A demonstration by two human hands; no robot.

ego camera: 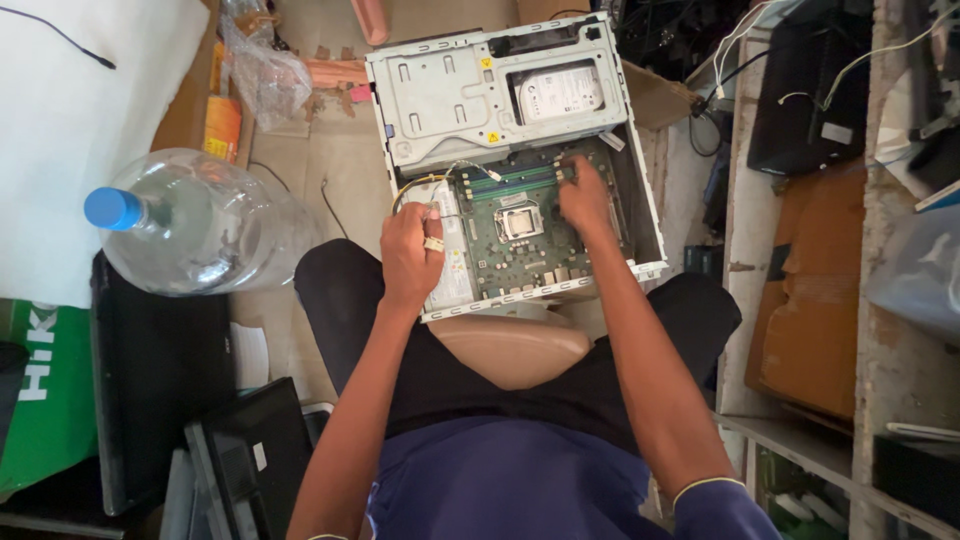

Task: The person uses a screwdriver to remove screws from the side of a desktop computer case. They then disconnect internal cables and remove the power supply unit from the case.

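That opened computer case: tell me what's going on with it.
A seated person has an open desktop computer case in front of their knees. The left hand holds a small white cable connector beside the green motherboard. The right hand reaches onto the board near its memory slots. A hard drive sits in the metal bay above. A large clear water bottle lies nearby.

Cardboard-covered floor point(330, 160), big clear water bottle point(200, 225), dusty shelving point(800, 440) on the right, tangled cables point(740, 40), daylight
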